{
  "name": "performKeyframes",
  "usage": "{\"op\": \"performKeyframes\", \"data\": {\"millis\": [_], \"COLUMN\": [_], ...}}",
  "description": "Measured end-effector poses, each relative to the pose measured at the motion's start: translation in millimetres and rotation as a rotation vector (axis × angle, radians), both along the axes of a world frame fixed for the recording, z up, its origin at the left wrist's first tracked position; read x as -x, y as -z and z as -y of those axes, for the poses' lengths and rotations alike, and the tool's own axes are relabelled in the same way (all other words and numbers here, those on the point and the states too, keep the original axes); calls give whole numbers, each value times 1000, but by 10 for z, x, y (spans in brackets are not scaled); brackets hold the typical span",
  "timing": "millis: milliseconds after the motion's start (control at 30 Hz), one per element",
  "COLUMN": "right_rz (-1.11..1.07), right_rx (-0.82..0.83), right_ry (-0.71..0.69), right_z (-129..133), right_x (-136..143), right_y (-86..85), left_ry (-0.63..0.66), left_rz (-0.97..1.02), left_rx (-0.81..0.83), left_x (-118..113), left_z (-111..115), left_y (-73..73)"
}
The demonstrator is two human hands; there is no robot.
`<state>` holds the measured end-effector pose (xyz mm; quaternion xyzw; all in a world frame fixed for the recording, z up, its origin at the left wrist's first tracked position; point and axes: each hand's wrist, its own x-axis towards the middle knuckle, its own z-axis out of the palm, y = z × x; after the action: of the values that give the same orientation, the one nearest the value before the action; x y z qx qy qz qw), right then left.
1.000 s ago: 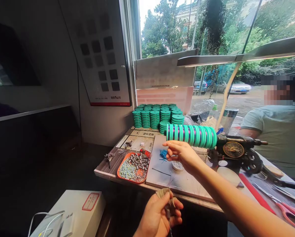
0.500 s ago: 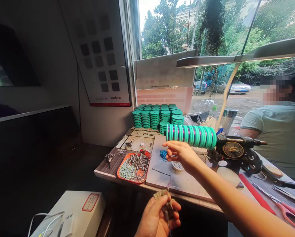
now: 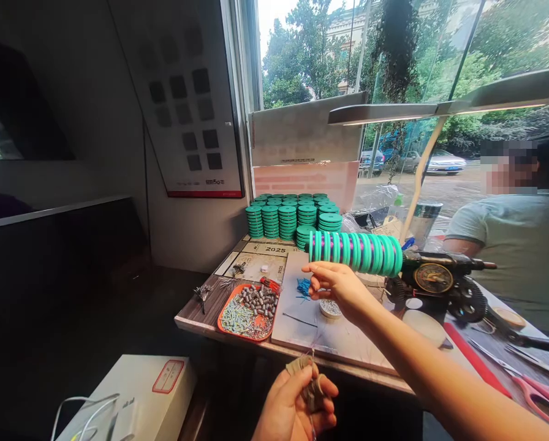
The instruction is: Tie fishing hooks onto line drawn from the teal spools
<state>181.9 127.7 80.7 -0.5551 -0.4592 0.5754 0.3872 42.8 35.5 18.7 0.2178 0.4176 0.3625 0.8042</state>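
My left hand is low in the centre, in front of the table edge. Its thumb and fingers are pinched on a thin line, and tan coverings show on some fingers. My right hand reaches in from the right, just below a row of green spools mounted on a winding machine. Its fingers are curled with the index finger extended left; whether a thread lies in them is too small to tell. Below that hand are blue pieces and a round dish of small beads.
An orange tray holds weights and small tubes. Green spool stacks stand at the back. Pink-handled scissors lie at right, a lamp hangs above, and a white box is lower left. A person sits at right.
Both hands hold nearly the same places. The fingers of my left hand have shifted very slightly around the line.
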Motion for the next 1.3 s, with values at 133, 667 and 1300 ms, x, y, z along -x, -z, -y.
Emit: {"op": "performKeyframes", "data": {"millis": [133, 667, 1300], "right_rz": [1, 6, 33], "right_rx": [-9, -56, -41], "right_ry": [-4, 9, 4], "right_z": [-4, 1, 7], "right_x": [1, 5, 2], "right_y": [9, 0, -8], "left_ry": [3, 5, 4], "left_rz": [-6, -8, 27], "left_rx": [3, 36, 61], "left_x": [21, 40, 60], "left_z": [15, 41, 8], "left_y": [-22, -28, 153]}}
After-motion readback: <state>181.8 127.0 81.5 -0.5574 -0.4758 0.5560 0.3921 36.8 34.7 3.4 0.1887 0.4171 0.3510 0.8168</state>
